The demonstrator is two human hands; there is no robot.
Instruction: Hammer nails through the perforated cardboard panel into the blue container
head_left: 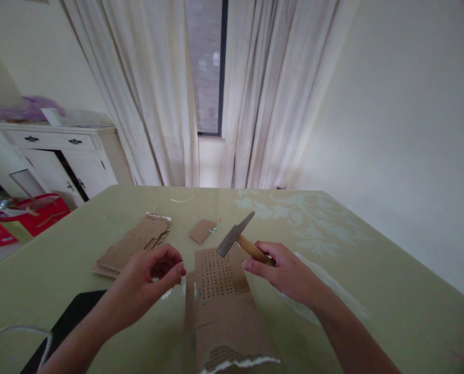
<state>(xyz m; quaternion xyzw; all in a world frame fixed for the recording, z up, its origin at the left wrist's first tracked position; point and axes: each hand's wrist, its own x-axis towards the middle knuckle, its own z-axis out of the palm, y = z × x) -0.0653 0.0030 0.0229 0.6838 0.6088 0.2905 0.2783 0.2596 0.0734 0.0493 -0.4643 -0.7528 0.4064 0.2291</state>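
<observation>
Brown cardboard lies before us: a long sheet (pixel 232 314) on the pale green table (pixel 395 283), its far half dotted with rows of holes, its near edge torn and white. Our right hand (pixel 284 267) wraps the wooden handle of a hammer (pixel 239 237), fingers closed round it, with the head raised over the sheet's far end. Our left hand (pixel 148 272) hangs beside the sheet's left edge, fingers curled, thumb and forefinger tips close together; we cannot tell whether something small is pinched there.

To work well here, we think the hammer asks for a relaxed hold further back on the handle, its striking face square to the board and the swing short. We ought to keep the left fingertips out of the head's path, and steady the sheet, since nothing seems to pin it. Even spacing matters, so the existing rows make a good guide. The stack of punched cardboard (pixel 133 244) to the left and the small cardboard piece (pixel 203 230) beyond sit clear of the hammer.
</observation>
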